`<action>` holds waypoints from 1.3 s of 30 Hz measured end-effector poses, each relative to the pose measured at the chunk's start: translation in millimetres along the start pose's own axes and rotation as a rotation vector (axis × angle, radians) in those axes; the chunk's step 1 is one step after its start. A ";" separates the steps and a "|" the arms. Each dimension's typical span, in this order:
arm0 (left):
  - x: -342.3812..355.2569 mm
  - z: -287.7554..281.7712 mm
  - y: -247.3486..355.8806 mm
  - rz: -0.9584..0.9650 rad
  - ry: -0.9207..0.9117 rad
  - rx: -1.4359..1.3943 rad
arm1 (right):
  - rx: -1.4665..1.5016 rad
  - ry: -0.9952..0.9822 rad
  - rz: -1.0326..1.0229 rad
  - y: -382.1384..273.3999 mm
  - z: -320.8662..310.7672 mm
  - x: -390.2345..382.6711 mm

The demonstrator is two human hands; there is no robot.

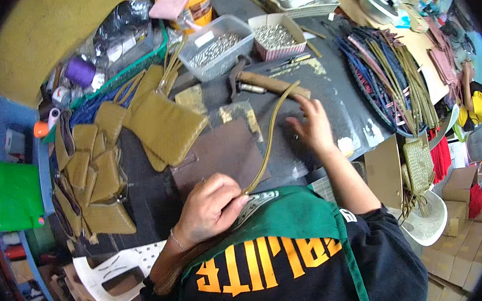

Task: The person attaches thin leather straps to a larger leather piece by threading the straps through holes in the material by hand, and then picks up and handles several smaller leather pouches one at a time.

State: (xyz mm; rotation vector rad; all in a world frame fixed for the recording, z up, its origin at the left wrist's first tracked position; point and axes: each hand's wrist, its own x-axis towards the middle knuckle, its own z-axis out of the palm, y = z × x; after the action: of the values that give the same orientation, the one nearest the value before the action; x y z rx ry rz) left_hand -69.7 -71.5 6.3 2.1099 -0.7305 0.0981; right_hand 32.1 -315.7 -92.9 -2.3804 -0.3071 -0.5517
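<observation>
My left hand (209, 210) is closed, pinching one end of a narrow olive strap (269, 128) close to my green apron. From there the strap curves up and away, its far end reaching the wooden handle of a hammer (275, 84) on the dark table. My right hand (314, 125) is open beside that far end, thumb and fingers apart, with nothing visible in it. Under the strap and just beyond my left hand lies a flat dark brown sheet (218, 152). Olive quilted bag pieces (167, 125) lie beyond it to the left.
More olive pieces (97, 180) are heaped at the left. A clear plastic tub (211, 67) and a small carton (279, 49) hold metal fittings at the back. A basket of strips (387, 80) stands at right. Another person in yellow (476, 106) is at far right.
</observation>
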 end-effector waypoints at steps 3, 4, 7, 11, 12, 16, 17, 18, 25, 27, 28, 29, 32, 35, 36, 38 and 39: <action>-5.8 -2.1 2.4 0.027 -0.053 0.021 | -0.110 0.006 -0.018 -3.1 18.5 23.1; -6.6 -2.2 3.7 0.047 -0.060 0.032 | -0.078 0.031 0.001 11.6 28.3 27.2; -10.8 -5.9 2.3 0.051 -0.039 0.040 | -0.001 0.120 0.054 29.5 29.0 36.8; -8.0 -2.9 0.7 0.139 -0.026 0.067 | 0.379 0.268 0.093 53.7 16.4 43.1; -8.9 -5.7 0.0 0.137 -0.043 0.146 | 0.923 0.134 0.447 -1.2 0.6 48.3; -2.2 -10.3 11.9 0.079 -0.106 0.318 | 1.398 -0.426 0.260 -84.3 -37.1 6.3; -0.4 -10.6 12.4 0.093 -0.099 0.326 | 1.393 -0.533 0.339 -100.0 -42.6 -5.3; -0.5 -9.9 12.8 0.115 -0.093 0.331 | 1.303 -0.618 0.307 -105.2 -44.3 -15.0; -5.2 -5.9 15.8 0.127 -0.108 0.354 | 1.384 -0.620 0.452 -115.3 -43.9 -39.1; -8.1 -2.2 13.8 0.128 -0.069 0.360 | 1.365 -0.608 0.462 -117.0 -44.5 -41.8; -9.2 -1.2 12.8 0.128 -0.071 0.359 | 1.366 -0.607 0.463 -116.8 -44.4 -42.3; -9.9 0.8 11.4 0.134 -0.060 0.358 | 1.331 -0.612 0.437 -115.3 -43.9 -43.4; -10.3 1.6 10.8 0.137 -0.050 0.354 | 1.327 -0.618 0.439 -113.8 -41.4 -45.8; -10.6 1.2 10.9 0.123 -0.033 0.352 | 1.339 -0.663 0.478 -113.9 -43.0 -44.9; -10.8 1.0 10.8 0.116 -0.017 0.351 | 1.319 -0.703 0.490 -113.8 -43.5 -44.2; -9.7 -3.9 13.5 0.088 -0.070 0.361 | 1.321 -0.691 0.426 -113.1 -41.3 -42.7; -9.2 -5.8 14.3 0.062 -0.127 0.369 | 1.322 -0.674 0.364 -112.6 -40.3 -42.0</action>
State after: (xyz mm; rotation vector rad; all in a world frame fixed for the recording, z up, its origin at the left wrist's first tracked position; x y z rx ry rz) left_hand -83.8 -69.1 17.2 2.4606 -0.9092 0.1430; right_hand -57.4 -260.7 -21.8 -1.1704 -0.3509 0.5413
